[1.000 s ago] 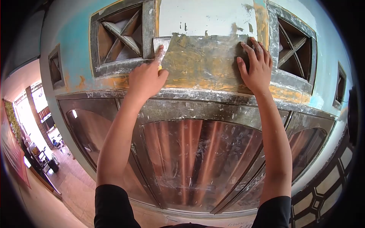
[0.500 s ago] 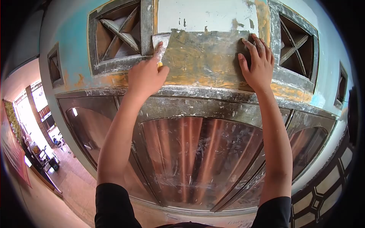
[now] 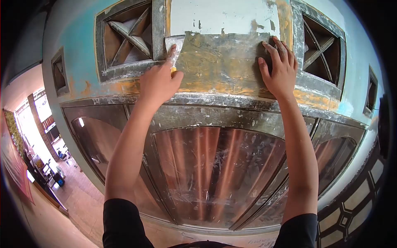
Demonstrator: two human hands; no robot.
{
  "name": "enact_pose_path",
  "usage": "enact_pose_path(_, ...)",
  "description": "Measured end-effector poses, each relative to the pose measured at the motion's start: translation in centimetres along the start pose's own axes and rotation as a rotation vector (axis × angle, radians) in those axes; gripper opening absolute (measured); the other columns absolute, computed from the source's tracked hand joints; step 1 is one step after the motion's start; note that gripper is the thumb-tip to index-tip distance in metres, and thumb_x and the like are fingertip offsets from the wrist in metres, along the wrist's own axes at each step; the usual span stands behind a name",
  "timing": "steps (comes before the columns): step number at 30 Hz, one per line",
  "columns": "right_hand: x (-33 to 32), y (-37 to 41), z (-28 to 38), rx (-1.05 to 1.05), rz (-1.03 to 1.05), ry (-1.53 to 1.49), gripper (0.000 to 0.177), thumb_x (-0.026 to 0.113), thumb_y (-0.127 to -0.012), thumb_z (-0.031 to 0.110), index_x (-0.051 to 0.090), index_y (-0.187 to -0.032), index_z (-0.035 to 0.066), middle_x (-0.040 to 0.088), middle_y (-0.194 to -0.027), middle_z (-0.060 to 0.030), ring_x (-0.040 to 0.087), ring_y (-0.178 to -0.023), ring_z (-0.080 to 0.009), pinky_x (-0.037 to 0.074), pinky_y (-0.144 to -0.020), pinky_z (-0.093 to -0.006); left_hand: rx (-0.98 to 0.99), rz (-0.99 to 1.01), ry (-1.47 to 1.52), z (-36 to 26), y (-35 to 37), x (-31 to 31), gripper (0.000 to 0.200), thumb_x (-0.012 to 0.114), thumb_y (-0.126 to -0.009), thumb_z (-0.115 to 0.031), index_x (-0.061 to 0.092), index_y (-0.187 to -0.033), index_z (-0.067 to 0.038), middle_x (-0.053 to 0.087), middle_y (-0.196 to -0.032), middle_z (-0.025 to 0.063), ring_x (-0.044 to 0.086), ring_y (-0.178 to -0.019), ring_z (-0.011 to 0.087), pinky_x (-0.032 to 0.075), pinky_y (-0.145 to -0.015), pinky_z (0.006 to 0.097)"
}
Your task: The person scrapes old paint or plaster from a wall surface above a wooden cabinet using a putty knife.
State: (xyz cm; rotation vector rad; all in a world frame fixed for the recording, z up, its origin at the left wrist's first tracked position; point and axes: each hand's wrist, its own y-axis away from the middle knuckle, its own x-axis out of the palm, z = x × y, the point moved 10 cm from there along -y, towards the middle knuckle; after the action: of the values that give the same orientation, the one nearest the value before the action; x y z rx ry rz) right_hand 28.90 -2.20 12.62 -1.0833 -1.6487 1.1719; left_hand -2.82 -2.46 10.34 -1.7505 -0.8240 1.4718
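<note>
My left hand [image 3: 160, 82] is closed on a putty knife [image 3: 175, 46], its index finger laid along the metal blade. The blade rests against the left side of a scraped brown and orange wall patch [image 3: 219, 64], just under the edge of the white area [image 3: 223, 16]. A bit of yellow handle shows below the blade; the rest is hidden in the hand. On the right side of the same patch, my right hand [image 3: 282, 70] lies with fingers spread, holding nothing.
Recessed openings with crossed bars flank the patch, one at left [image 3: 128, 35] and one at right [image 3: 322, 49]. Below is a wooden-framed glass window [image 3: 219, 173] with a protruding top ledge [image 3: 223, 100]. A bright doorway [image 3: 35, 124] is far left.
</note>
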Motion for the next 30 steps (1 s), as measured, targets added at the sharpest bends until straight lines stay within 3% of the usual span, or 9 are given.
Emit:
enact_pose_path(2, -0.1, -0.1, 0.1, -0.003, 0.001, 0.002, 0.044, 0.066, -0.094, 0.039, 0.061, -0.136, 0.025, 0.052, -0.152, -0.0038, 0.043, -0.143, -0.0299, 0.026, -0.121, -0.0500, -0.009, 0.003, 0.003, 0.3, 0.5, 0.9, 0.076, 0.057, -0.092, -0.030, 0.029, -0.163, -0.025, 0.071, -0.080, 0.0207, 0.070, -0.079, 0.0421, 0.054, -0.076, 0.0508)
enact_pose_path(5, -0.2, 0.2, 0.1, 0.000, 0.019, -0.007, 0.045, 0.065, -0.094, 0.039, 0.060, -0.137, 0.024, 0.050, -0.154, -0.0041, 0.042, -0.145, -0.0297, 0.025, -0.122, -0.0512, 0.051, -0.111, 0.575, 0.7, 1.9, 2.4, 0.068, 0.054, -0.099, -0.015, 0.029, -0.162, -0.013, 0.068, -0.076, 0.0109, 0.067, -0.073, 0.0194, 0.053, -0.074, 0.0346)
enact_pose_path(11, 0.3, 2.9, 1.7, 0.066, 0.220, -0.158, 0.049, 0.058, -0.100, 0.044, 0.057, -0.143, 0.023, 0.038, -0.164, -0.0098, 0.023, -0.156, -0.0357, 0.009, -0.122, -0.0669, 0.285, -0.113, 1.074, -4.9, 3.3, 3.0, 0.065, 0.046, -0.104, -0.015, 0.020, -0.162, -0.005, 0.070, -0.074, 0.0108, 0.066, -0.068, 0.0153, 0.051, -0.066, 0.0314)
enact_pose_path(14, -1.3, 3.0, 5.1, 0.001, 0.418, -0.574, 0.052, 0.056, -0.101, 0.042, 0.052, -0.147, 0.016, 0.064, -0.134, -0.0142, 0.057, -0.128, -0.0373, 0.035, -0.113, -0.0551, 0.288, -0.120, 1.157, -7.6, 3.0, 1.7, 0.063, 0.045, -0.105, -0.016, 0.020, -0.162, -0.005, 0.066, -0.069, 0.0085, 0.064, -0.064, 0.0162, 0.050, -0.063, 0.0321)
enact_pose_path(16, -2.7, 2.7, 7.8, 0.066, 0.560, -0.723, 0.055, 0.056, -0.101, 0.039, 0.048, -0.149, 0.012, 0.067, -0.122, -0.0151, 0.063, -0.110, -0.0372, 0.043, -0.101, -0.0506, 0.192, -0.037, 1.330, -8.9, 2.6, 1.8, 0.062, 0.043, -0.105, -0.017, 0.021, -0.161, -0.004, 0.067, -0.072, 0.0110, 0.063, -0.062, 0.0164, 0.049, -0.061, 0.0321)
enact_pose_path(18, -2.2, 3.1, 9.7, 0.134, 0.697, -0.871, 0.058, 0.057, -0.101, 0.037, 0.045, -0.150, 0.009, 0.071, -0.111, -0.0159, 0.069, -0.092, -0.0371, 0.051, -0.089, -0.0461, 0.220, -0.055, 1.341, -10.3, 1.8, 2.4, 0.060, 0.042, -0.106, -0.023, 0.024, -0.160, -0.003, 0.068, -0.076, 0.0138, 0.064, -0.064, 0.0196, 0.050, -0.062, 0.0356)
enact_pose_path(20, -2.8, 2.5, 10.5, 0.127, 0.633, -0.972, 0.063, 0.057, -0.101, 0.035, 0.037, -0.153, 0.004, 0.070, -0.109, -0.0211, 0.070, -0.078, -0.0378, 0.055, -0.075, -0.0434, 0.349, -0.336, 1.227, -11.2, 1.9, 0.5, 0.060, 0.041, -0.107, -0.029, 0.027, -0.160, -0.004, 0.068, -0.080, 0.0146, 0.065, -0.067, 0.0241, 0.051, -0.064, 0.0405)
enact_pose_path(25, -1.9, 3.1, 10.3, 0.242, 0.598, -1.164, 0.064, 0.054, -0.103, 0.015, 0.027, -0.158, 0.000, 0.068, -0.117, -0.0287, 0.071, -0.093, -0.0388, 0.053, -0.084, -0.0446, 0.407, -0.185, 0.976, -12.3, 1.4, 0.6, 0.077, 0.025, -0.106, -0.062, 0.026, -0.162, -0.010, 0.069, -0.078, 0.0169, 0.069, -0.073, 0.0380, 0.052, -0.064, 0.0426)
enact_pose_path(30, 0.0, 3.9, 10.2, 0.420, 0.565, -1.302, 0.064, 0.052, -0.103, 0.010, 0.025, -0.159, 0.000, 0.063, -0.129, -0.0295, 0.067, -0.113, -0.0380, 0.052, -0.094, -0.0435, 0.601, -0.129, 0.720, -13.8, 1.4, 0.6, 0.097, 0.025, -0.098, -0.078, 0.021, -0.163, -0.007, 0.070, -0.083, 0.0147, 0.068, -0.076, 0.0354, 0.052, -0.068, 0.0440)
